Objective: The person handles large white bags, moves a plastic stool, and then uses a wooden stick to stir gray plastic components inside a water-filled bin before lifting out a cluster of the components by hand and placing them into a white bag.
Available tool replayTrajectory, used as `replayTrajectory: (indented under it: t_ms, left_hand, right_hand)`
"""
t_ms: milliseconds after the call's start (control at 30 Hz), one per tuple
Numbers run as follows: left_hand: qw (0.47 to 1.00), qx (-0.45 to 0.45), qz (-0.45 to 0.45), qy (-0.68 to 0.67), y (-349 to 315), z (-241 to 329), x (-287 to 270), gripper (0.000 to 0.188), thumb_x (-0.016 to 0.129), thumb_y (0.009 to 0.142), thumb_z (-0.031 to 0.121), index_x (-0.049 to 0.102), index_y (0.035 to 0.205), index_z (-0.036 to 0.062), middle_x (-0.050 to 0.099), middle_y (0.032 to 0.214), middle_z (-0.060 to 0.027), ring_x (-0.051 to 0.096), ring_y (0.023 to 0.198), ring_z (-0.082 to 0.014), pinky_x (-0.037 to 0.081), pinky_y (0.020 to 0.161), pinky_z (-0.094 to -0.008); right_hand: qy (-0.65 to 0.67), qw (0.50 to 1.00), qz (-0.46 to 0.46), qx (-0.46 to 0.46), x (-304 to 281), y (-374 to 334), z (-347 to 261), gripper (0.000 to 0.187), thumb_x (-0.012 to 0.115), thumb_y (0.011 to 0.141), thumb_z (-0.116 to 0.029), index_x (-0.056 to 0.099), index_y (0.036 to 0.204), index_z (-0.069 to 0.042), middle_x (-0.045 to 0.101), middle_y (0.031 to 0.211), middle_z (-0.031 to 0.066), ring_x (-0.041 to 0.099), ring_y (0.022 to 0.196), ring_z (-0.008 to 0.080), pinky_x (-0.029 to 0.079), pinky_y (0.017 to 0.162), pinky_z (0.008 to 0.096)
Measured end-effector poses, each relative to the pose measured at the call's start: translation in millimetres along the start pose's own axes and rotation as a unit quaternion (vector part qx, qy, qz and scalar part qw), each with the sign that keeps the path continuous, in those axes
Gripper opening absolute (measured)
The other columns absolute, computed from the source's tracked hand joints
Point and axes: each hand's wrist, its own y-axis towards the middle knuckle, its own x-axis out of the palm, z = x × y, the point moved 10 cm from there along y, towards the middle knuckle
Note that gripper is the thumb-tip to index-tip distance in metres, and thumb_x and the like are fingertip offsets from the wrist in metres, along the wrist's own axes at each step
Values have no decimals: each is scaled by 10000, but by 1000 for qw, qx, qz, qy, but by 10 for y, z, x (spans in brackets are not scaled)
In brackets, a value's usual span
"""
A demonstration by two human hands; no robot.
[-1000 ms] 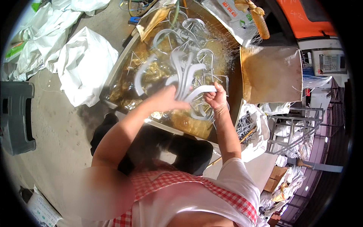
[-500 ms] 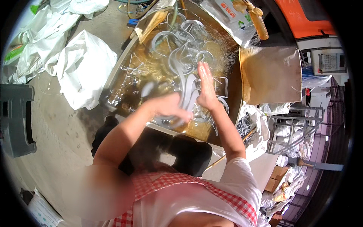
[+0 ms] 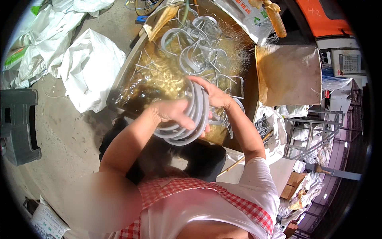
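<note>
A bundle of grey curved plastic bands (image 3: 201, 107) is held between my two hands over the near edge of a water-filled tub (image 3: 126, 73). My left hand (image 3: 172, 112) lies on the left side of the bundle, its fingers reaching across the bands and slightly blurred. Around the far right side curls my right hand (image 3: 213, 95); some of its fingertips show below the bundle. Beyond my hands, more grey plastic rings (image 3: 191, 61) and thin strips lie loosely in the brownish, rippling water.
A stained panel (image 3: 288, 75) stands at the tub's right side, with a yellowish glove (image 3: 275, 20) above it. A green hose (image 3: 185, 14) enters at the far edge. White sacks (image 3: 91, 71) and a dark plastic stool (image 3: 20, 127) occupy the left floor. Farther right is a metal frame (image 3: 314, 135).
The bands that were trailing into the water are now gathered in a round bundle between both hands. My right hand has come down and closed around them.
</note>
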Motion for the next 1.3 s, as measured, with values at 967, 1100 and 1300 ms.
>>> replayTrajectory:
  t_ms: [967,1100,1300]
  left_hand:
    - [809,238,504,-189,-179,-186,-1647,173,541,773,-15,479,929,-58,555,750,-147,578,574,-220,495,458,-319]
    - [838,206,498,-85,-132,-95,-1636,122,504,820,40,548,886,-54,587,750,-131,602,633,-225,508,501,-309]
    - [824,257,483,-150,-43,-8,-1423,175,482,822,22,523,977,-50,570,879,-138,592,680,-212,510,561,-300]
  right_hand:
    - [665,721,96,-169,-87,-318,-207,1225,658,360,-756,312,1331,-95,449,1267,150,378,1213,327,334,984,435]
    - [602,745,65,-279,-118,-450,-258,1156,634,443,-744,302,1335,-87,419,1295,156,357,1222,358,327,998,446]
    - [712,625,115,-299,-184,-461,-173,1147,626,477,-740,282,1341,-69,388,1312,156,344,1214,390,306,1003,487]
